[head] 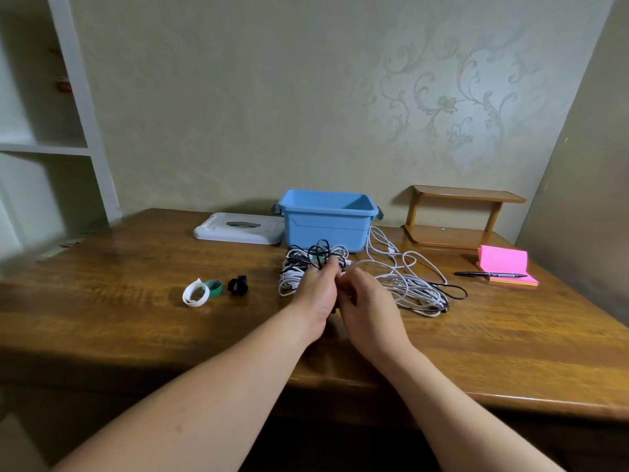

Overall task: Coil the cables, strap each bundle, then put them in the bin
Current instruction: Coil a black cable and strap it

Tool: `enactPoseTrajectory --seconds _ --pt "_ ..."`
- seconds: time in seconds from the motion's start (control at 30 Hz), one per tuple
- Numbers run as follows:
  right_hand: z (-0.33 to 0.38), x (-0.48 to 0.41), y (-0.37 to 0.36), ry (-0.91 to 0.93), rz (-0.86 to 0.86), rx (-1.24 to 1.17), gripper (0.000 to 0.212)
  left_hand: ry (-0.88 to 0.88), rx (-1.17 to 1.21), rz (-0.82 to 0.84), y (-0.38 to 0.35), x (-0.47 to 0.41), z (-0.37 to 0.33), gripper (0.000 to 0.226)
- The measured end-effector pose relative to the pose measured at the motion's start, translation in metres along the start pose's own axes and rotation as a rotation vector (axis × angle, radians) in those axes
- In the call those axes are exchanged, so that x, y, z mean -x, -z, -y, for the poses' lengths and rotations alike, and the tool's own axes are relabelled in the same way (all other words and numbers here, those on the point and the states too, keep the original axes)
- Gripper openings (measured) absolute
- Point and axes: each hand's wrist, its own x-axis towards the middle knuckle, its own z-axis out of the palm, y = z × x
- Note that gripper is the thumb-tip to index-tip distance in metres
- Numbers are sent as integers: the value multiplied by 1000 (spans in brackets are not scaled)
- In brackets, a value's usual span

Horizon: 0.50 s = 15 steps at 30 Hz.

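Both hands meet over the middle of the wooden table, in front of the open blue bin that stands near the wall. The left hand has its grip closed on a coiled bundle of black and white cables, fingers curled around the loops, which rise just above the knuckles. The right hand sits touching the left, its fingers curled toward a white cable; whether its grip actually pinches that strand cannot be told. To the right of the hands a loose tangle of white cable with a thin black cable sprawls on the table, one strand running up beside the bin. Left of the hands lie three rolled straps: white strap, green strap, black strap. The bin's white lid rests flat just left of the bin. A small wooden shelf, pink sticky notes and a black pen sit at the right.
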Motion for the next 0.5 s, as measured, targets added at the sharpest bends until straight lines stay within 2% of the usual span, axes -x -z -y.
enactPoseTrajectory --seconds 0.07,0.17,0.23,0.37,0.5 --pt "-3 3 2 -9 27 18 17 4 71 -53 1 -2 -1 43" --pt "-20 6 10 -29 87 108 12 77 396 -74 7 -8 -13 42" --pt "-36 6 23 -46 141 191 17 73 403 -82 20 -13 -22 43" --pt "-45 -3 48 -39 285 230 26 -61 -49 -30 42 -25 -29 39" --pt "-54 -17 58 -91 313 278 38 -312 -775 67 48 -31 -27 40"
